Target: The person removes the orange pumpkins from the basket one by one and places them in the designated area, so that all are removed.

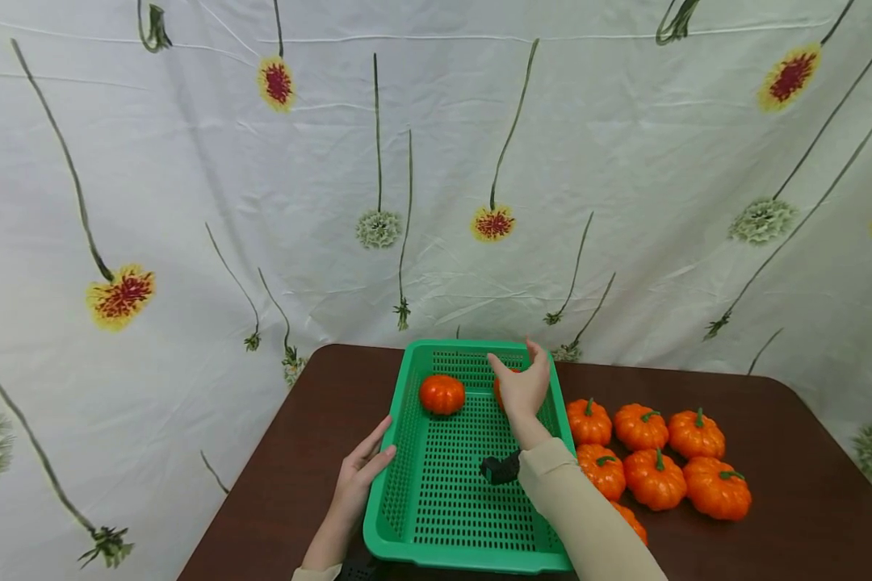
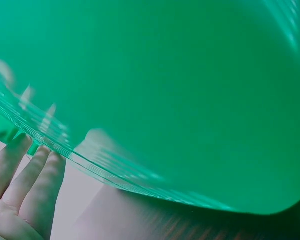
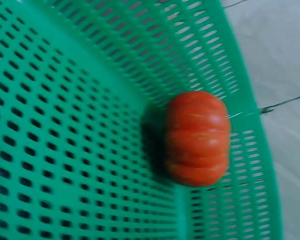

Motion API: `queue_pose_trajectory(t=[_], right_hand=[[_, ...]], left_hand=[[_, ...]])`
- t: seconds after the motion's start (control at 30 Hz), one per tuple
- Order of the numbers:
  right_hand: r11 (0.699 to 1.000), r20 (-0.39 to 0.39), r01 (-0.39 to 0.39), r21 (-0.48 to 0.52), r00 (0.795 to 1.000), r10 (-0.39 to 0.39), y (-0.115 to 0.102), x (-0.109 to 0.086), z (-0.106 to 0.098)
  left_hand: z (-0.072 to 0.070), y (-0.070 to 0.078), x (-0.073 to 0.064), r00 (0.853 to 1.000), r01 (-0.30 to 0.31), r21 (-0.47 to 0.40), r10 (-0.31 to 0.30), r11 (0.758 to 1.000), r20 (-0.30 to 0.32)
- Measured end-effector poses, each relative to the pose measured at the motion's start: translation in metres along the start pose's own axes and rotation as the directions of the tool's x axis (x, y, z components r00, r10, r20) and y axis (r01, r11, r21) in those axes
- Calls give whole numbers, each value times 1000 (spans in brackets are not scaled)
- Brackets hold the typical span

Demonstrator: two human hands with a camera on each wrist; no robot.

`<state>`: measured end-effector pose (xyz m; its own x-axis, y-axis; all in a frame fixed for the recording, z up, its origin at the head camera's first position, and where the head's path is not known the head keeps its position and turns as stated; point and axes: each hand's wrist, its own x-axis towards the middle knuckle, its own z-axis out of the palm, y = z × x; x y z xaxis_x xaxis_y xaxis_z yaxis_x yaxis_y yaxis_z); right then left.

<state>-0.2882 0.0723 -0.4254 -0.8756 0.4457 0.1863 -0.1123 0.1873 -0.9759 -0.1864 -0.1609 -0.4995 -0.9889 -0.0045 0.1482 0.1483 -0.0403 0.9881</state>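
Note:
A green plastic basket (image 1: 472, 558) with a slotted floor lies on the table. Inside, an orange pumpkin (image 1: 442, 395) sits near the far left. A second pumpkin (image 1: 497, 390) at the far right is mostly hidden behind my right hand (image 1: 527, 392), whose thumb and fingers are spread apart over it. The right wrist view has one pumpkin (image 3: 197, 140) by the basket wall, with no fingers in sight. My left hand (image 1: 356, 480) is at the basket's left side, fingers extended; in the left wrist view its fingers (image 2: 42, 185) reach the rim.
Several orange pumpkins with green stems, among them a front one (image 1: 718, 489), stand on the dark brown table (image 1: 785, 452) right of the basket. A white cloth (image 1: 625, 161) printed with flowers hangs behind the table. A black wrist device (image 1: 500, 468) is on the right wrist.

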Motion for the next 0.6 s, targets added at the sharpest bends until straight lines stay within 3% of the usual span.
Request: queue_pose_trajectory(t=[0.2, 0.6], right_hand=[[1000, -103, -6, 29, 995, 9, 21, -6, 11], [994, -128, -108, -24, 986, 105, 42, -12, 16]], left_hand=[[0, 1, -1, 1000, -23, 6, 23, 1000, 12], [2, 3, -1, 998, -52, 9, 51, 999, 22]])
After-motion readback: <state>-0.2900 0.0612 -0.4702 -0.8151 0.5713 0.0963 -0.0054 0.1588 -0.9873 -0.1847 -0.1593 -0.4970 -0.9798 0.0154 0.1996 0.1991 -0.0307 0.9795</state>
